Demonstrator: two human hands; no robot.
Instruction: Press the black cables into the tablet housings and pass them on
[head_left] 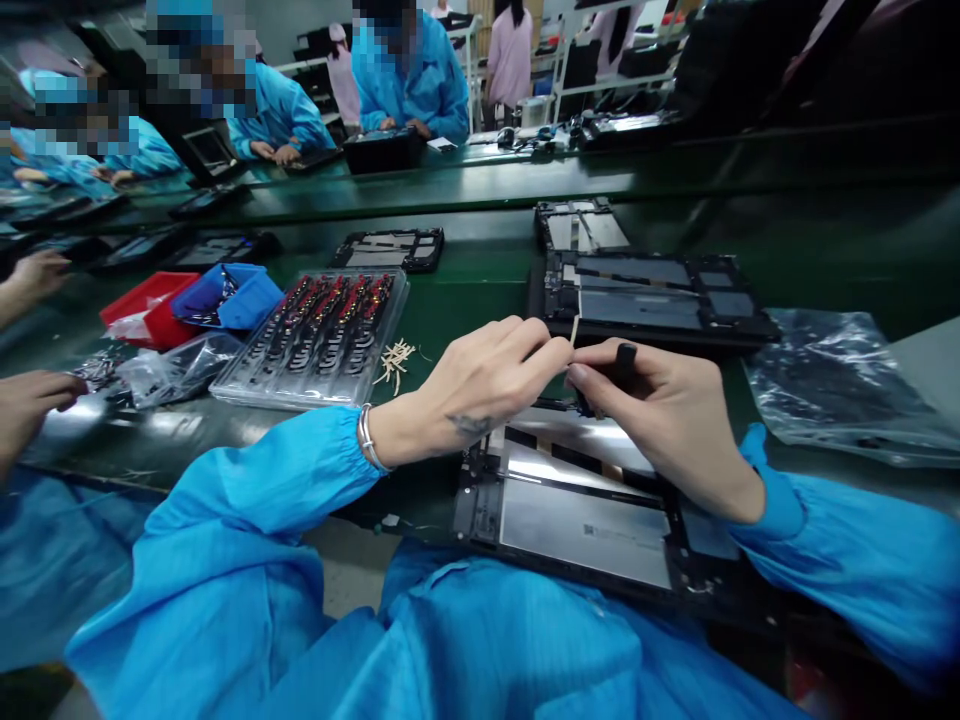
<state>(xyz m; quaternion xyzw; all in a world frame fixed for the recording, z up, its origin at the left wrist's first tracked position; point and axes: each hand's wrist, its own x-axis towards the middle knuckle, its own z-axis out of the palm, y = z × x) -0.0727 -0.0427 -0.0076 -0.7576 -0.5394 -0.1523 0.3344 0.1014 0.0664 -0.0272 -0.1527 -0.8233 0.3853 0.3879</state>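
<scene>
A thin pale strip (pixel 574 330) is standing nearly upright between the two hands, just above the near edge of the green table and in front of the open tablet frame (pixel 652 300) lying beyond it. The left hand (pixel 480 390) is coming in from the left with the wrist level and the back of the hand turned up; its thumb and forefinger are pressed together on the lower end of the strip, the other fingers curling loosely behind. The right hand (pixel 667 420) is reaching in from the right, wrist bent slightly down, its fingers closed around a short black tool (pixel 621 362) whose dark top is poking out above the knuckles; its fingertips are almost meeting those of the left hand. Both forearms are wearing blue sleeves, and a silver bracelet (pixel 366 437) is sitting on the left wrist. Directly below the hands, a second open tablet (pixel 577 510) is resting at the table edge, close against the person's lap. To the left, a clear tray of small parts (pixel 319 335) is lying on the table (pixel 465 290), with a scatter of pale strips (pixel 395 358) just beside it. Farther left, a blue bin (pixel 229 295) is touching a red bin (pixel 142 305). A crumpled plastic bag (pixel 840 385) is lying to the right.
</scene>
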